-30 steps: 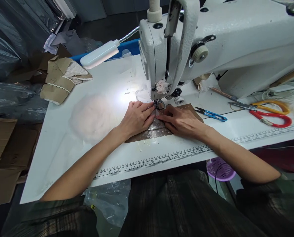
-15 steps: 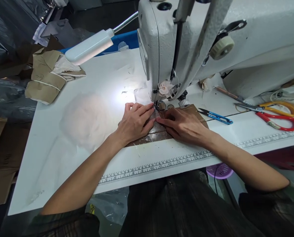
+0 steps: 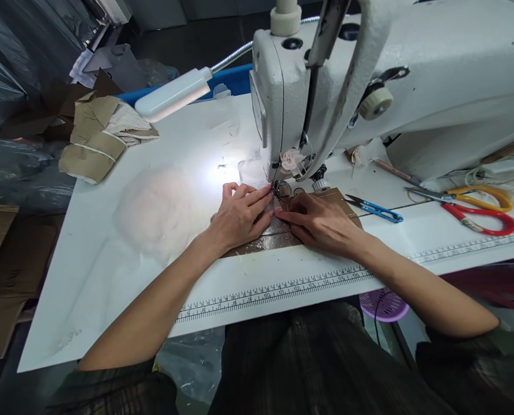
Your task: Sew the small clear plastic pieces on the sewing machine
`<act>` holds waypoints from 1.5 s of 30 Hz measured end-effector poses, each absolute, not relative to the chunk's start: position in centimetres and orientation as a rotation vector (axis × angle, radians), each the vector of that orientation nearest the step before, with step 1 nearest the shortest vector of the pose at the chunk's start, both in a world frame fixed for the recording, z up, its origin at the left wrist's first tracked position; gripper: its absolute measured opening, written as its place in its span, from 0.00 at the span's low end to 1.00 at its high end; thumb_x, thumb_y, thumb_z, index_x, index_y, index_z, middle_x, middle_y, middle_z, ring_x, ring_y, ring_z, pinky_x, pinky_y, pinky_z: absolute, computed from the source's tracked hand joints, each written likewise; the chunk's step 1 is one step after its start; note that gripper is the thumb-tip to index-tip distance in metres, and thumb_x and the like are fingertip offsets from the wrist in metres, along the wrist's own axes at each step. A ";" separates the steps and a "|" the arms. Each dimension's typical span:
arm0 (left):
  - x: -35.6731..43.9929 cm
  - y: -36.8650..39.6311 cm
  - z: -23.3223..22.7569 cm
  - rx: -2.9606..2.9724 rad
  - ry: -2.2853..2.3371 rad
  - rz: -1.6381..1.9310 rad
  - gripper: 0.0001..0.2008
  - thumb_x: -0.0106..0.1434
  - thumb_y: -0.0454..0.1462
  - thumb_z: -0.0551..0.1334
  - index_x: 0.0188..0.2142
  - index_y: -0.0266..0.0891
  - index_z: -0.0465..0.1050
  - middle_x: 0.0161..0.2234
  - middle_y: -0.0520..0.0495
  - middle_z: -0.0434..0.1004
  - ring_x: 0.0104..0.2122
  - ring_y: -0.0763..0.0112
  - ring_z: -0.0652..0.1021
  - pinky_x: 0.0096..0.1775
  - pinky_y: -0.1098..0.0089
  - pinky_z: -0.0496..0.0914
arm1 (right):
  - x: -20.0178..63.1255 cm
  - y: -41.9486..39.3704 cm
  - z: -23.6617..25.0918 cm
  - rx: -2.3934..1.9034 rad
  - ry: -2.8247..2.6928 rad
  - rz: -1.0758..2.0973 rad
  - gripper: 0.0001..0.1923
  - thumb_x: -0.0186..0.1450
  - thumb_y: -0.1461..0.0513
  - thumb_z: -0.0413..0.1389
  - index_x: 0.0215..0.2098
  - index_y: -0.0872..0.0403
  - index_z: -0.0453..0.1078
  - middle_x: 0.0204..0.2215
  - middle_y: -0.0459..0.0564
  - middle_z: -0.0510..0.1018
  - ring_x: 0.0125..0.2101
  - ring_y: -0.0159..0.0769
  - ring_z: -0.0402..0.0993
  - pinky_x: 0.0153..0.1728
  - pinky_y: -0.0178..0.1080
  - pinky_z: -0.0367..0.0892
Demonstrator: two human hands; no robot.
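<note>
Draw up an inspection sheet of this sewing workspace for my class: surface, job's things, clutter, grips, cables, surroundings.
Surface: white table, ruler markings along the near edge, smudge at the near-left corner; hazy pale patch, nature unclear.
Job's things: white sewing machine; pale see-through material over a brown sheet.
Clutter: blue snips, red-and-orange scissors, tied tan bundle.
Grips: left-hand grip has fingers extended on the material; right-hand grip is curled at it, pinch unclear.
Cables: dark cable by a purple basket; coiled pale cord at right.
Surroundings: lit lamp, cardboard boxes, plastic sheeting.
</note>
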State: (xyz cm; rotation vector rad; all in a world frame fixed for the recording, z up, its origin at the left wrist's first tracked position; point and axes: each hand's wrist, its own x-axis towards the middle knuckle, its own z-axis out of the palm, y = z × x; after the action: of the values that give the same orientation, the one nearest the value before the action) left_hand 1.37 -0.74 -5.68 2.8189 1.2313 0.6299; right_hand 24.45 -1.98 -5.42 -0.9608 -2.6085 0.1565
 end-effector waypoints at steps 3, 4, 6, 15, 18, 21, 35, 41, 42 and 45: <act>1.3 -0.8 -5.8 2.835 1.225 0.638 0.15 0.69 0.39 0.55 0.52 0.40 0.75 0.56 0.42 0.74 0.45 0.57 0.75 0.48 0.50 0.60 | 24.4 -2.0 -5.4 -0.945 -2.596 0.152 0.18 0.70 0.63 0.48 0.52 0.54 0.75 0.42 0.58 0.71 0.38 0.42 0.70 0.36 0.44 0.71; 1.3 -0.8 -5.8 2.840 1.224 0.643 0.15 0.69 0.40 0.55 0.52 0.40 0.75 0.57 0.42 0.74 0.45 0.57 0.75 0.48 0.50 0.60 | 24.4 -2.0 -5.5 -0.940 -2.595 0.151 0.18 0.70 0.64 0.48 0.52 0.54 0.75 0.42 0.58 0.71 0.38 0.42 0.70 0.36 0.44 0.71; 1.3 -0.8 -5.8 2.844 1.225 0.657 0.15 0.69 0.40 0.55 0.51 0.39 0.75 0.56 0.41 0.74 0.45 0.57 0.75 0.48 0.50 0.60 | 24.4 -2.0 -5.5 -0.941 -2.594 0.147 0.18 0.70 0.64 0.48 0.52 0.54 0.75 0.42 0.58 0.71 0.38 0.41 0.70 0.36 0.44 0.71; 1.5 -0.8 -5.9 2.833 1.237 0.656 0.15 0.70 0.40 0.55 0.51 0.40 0.75 0.57 0.41 0.74 0.44 0.57 0.75 0.48 0.50 0.59 | 24.3 -2.0 -5.5 -0.959 -2.583 0.150 0.18 0.71 0.63 0.47 0.52 0.53 0.75 0.41 0.57 0.71 0.38 0.40 0.70 0.37 0.43 0.71; 1.5 -0.8 -6.0 2.829 1.241 0.664 0.15 0.69 0.40 0.56 0.51 0.41 0.75 0.56 0.42 0.75 0.44 0.57 0.75 0.48 0.50 0.59 | 24.3 -2.0 -5.6 -0.960 -2.574 0.150 0.18 0.71 0.63 0.47 0.52 0.53 0.75 0.41 0.57 0.71 0.38 0.40 0.70 0.37 0.43 0.70; 1.4 -0.7 -6.0 2.828 1.241 0.666 0.15 0.69 0.40 0.56 0.51 0.42 0.75 0.56 0.43 0.75 0.45 0.57 0.74 0.48 0.50 0.59 | 24.3 -1.9 -5.7 -0.958 -2.572 0.155 0.18 0.70 0.63 0.47 0.51 0.53 0.75 0.41 0.57 0.71 0.38 0.41 0.69 0.37 0.43 0.70; 1.7 -1.3 -5.4 2.899 1.323 0.731 0.12 0.68 0.38 0.57 0.48 0.37 0.74 0.52 0.39 0.77 0.43 0.57 0.75 0.45 0.53 0.64 | 24.2 -2.2 -5.9 -1.064 -2.498 0.257 0.18 0.70 0.61 0.47 0.53 0.50 0.75 0.43 0.56 0.71 0.38 0.40 0.70 0.39 0.43 0.70; 1.1 -1.4 -5.3 2.910 1.029 0.807 0.08 0.66 0.34 0.58 0.37 0.38 0.78 0.39 0.46 0.82 0.36 0.66 0.77 0.39 0.62 0.67 | 24.4 -1.9 -6.0 -1.073 -2.477 0.339 0.18 0.69 0.62 0.49 0.53 0.48 0.76 0.43 0.54 0.71 0.38 0.39 0.71 0.40 0.43 0.70; 1.0 -1.4 -5.4 2.911 0.987 0.797 0.08 0.66 0.34 0.58 0.38 0.38 0.78 0.40 0.46 0.82 0.36 0.66 0.77 0.38 0.62 0.67 | 24.4 -1.9 -6.0 -1.069 -2.472 0.345 0.18 0.69 0.62 0.49 0.53 0.48 0.76 0.43 0.54 0.71 0.38 0.39 0.71 0.41 0.43 0.70; 0.9 -1.3 -5.3 2.925 0.942 0.754 0.09 0.65 0.35 0.59 0.37 0.39 0.79 0.40 0.47 0.82 0.35 0.67 0.78 0.37 0.62 0.67 | 24.5 -1.8 -6.1 -1.060 -2.463 0.354 0.18 0.69 0.63 0.49 0.52 0.48 0.76 0.43 0.53 0.71 0.39 0.38 0.71 0.41 0.43 0.69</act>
State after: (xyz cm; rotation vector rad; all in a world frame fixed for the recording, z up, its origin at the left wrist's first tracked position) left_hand 0.89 -1.33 -5.29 2.9251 0.9419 0.7545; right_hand 24.50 -1.76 -6.07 -1.0597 -2.4634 0.3537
